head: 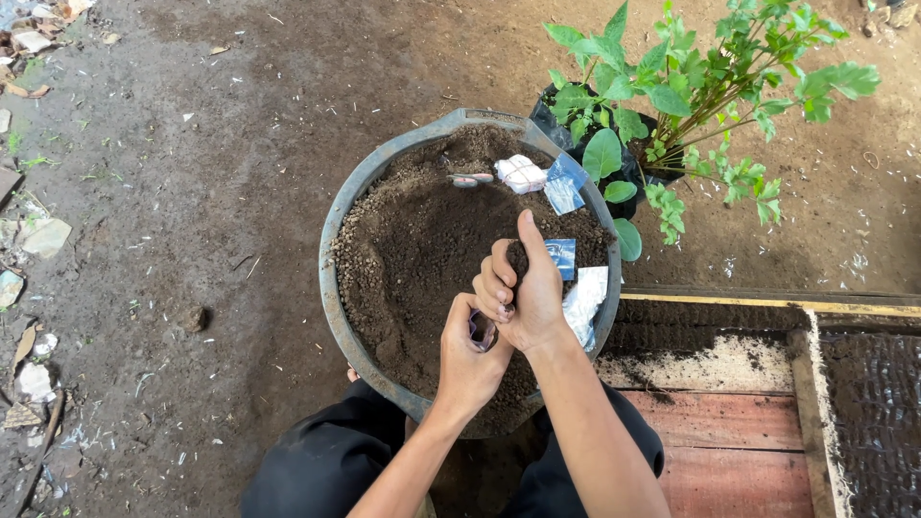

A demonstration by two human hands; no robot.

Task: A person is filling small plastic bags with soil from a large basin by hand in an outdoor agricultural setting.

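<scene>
- Right hand (526, 288) is curled shut over the basin, thumb pointing up and away, fingers folded in around a pinch of dark soil; what else it grips, if anything, I cannot tell.
- Left hand (467, 357) sits just below and touching it, cupped closed around a small dark pouch (483, 331) whose open mouth faces the right hand's fingers.
- Both hands hang above the near side of the soil (413, 249), which fills a round grey basin (328, 278) standing on the dirt ground (192, 192).
- Just beside the right hand, blue and silvery packets (562, 256) lie on the soil near the basin's right rim.
- Farther back on the soil lie a white tied bundle (523, 174), a blue-and-white sachet (564, 182) and a small pinkish piece (470, 179).
- Beyond the rim stands a leafy green plant (691, 86) in a black bag.
- Off to the right lies a wooden tray (729, 422), reddish boards dusted with soil.
- Dark trousers (326, 460) show at the bottom, knees either side of the basin.
</scene>
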